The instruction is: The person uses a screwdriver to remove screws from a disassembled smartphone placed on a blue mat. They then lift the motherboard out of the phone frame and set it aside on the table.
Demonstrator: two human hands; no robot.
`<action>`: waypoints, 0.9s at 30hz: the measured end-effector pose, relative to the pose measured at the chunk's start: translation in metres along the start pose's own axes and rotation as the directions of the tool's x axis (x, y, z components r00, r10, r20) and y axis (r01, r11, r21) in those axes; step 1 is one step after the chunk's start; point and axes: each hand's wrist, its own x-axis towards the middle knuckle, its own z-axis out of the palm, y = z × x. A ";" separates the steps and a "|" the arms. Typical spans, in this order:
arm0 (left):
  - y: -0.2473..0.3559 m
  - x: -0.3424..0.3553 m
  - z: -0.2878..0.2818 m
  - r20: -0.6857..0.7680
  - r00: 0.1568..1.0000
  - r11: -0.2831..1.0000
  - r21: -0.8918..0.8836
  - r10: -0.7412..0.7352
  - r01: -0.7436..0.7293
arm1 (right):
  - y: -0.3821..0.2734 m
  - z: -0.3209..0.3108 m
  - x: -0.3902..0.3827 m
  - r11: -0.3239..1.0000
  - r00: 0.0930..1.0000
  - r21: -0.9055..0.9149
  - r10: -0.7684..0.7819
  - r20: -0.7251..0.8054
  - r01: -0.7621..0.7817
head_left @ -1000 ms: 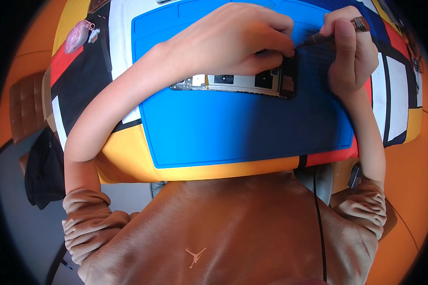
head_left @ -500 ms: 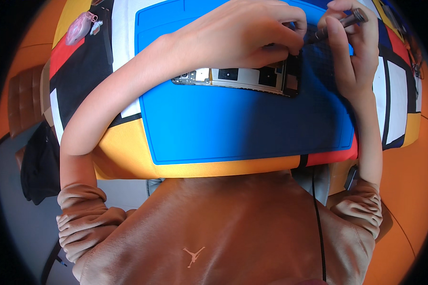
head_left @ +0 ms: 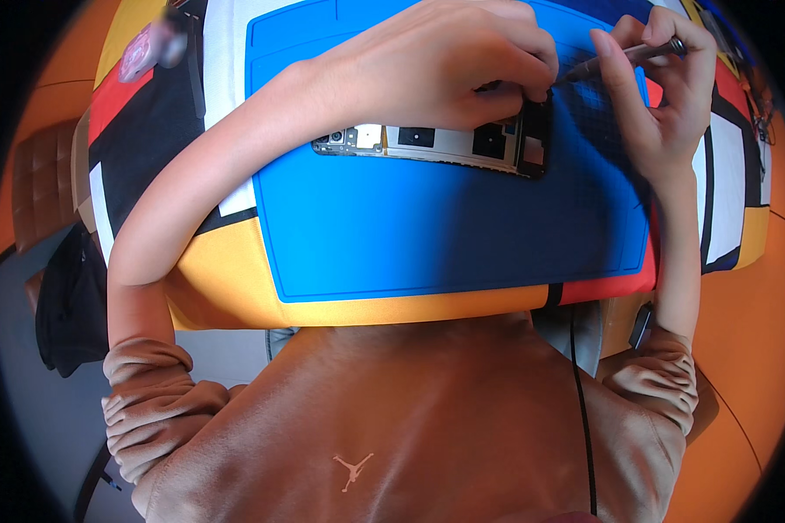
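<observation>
An opened black phone (head_left: 427, 146), its inner plates showing, lies on a blue silicone mat (head_left: 366, 227). My left hand (head_left: 462, 70) is bent over the phone's upper right, fingers curled by the tip of a screwdriver; whatever they pinch is hidden, and the hand covers part of the phone. In my right hand (head_left: 658, 96) is the dark, pen-shaped screwdriver (head_left: 641, 54), held between thumb and fingers and slanting down leftward toward the phone's upper right corner.
A patterned colour-block cloth (head_left: 218, 270) covers the table under the mat. A pink case with a charm (head_left: 139, 57) lies at upper left. A brown seat (head_left: 44, 174) and black bag (head_left: 65, 322) are left of the table; cables (head_left: 759, 122) show at far right.
My right hand has shifted right, its fingers changing position on the screwdriver, which now lies flatter. The phone and my left fingers have edged slightly rightward.
</observation>
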 end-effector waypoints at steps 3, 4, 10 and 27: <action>0.001 0.000 -0.001 0.014 1.000 1.000 0.001 -0.013 0.013 | -0.009 -0.005 0.004 0.999 0.994 0.034 0.031 0.104 -0.035; 0.000 0.000 -0.002 0.021 1.000 1.000 0.011 -0.011 0.011 | -0.012 -0.008 0.005 0.997 0.987 0.055 0.054 0.150 -0.062; 0.000 -0.001 -0.002 0.018 1.000 1.000 0.023 0.007 -0.008 | -0.007 -0.003 0.002 0.997 0.994 -0.060 -0.033 0.107 0.040; -0.001 -0.001 -0.003 0.018 0.998 0.997 0.050 0.057 -0.057 | -0.002 -0.015 -0.006 0.984 0.997 -0.174 -0.029 0.074 0.041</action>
